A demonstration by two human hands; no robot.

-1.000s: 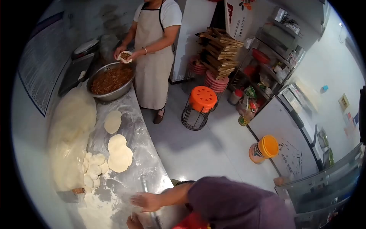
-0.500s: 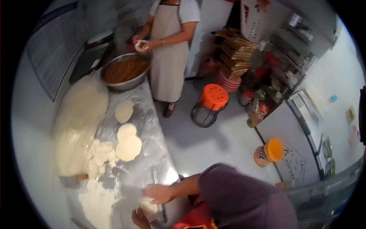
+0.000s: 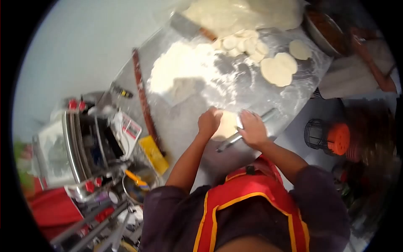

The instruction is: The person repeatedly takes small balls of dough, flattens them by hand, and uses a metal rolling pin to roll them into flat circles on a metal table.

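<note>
On the metal worktop, my left hand pinches the left edge of a flat round of dough. A slim grey rolling pin lies slantwise at the dough's right side. My right hand rests over the pin, fingers stretched out flat, hiding its middle. Farther up are larger rolled dough rounds, some overlapping, and a single round. Beside them is a pile of small dough pieces. Loose flour covers the worktop beyond my left hand.
A scraper with a brown handle and a plastic-covered pale mass lie at the back. A long reddish stick and yellow block line the left. A co-worker's arm is near a bowl of filling. An orange stool stands right.
The view has swung left and down, bringing the cluttered left side and my apron into sight. Both hands remain at the dough and the rolling pin.
</note>
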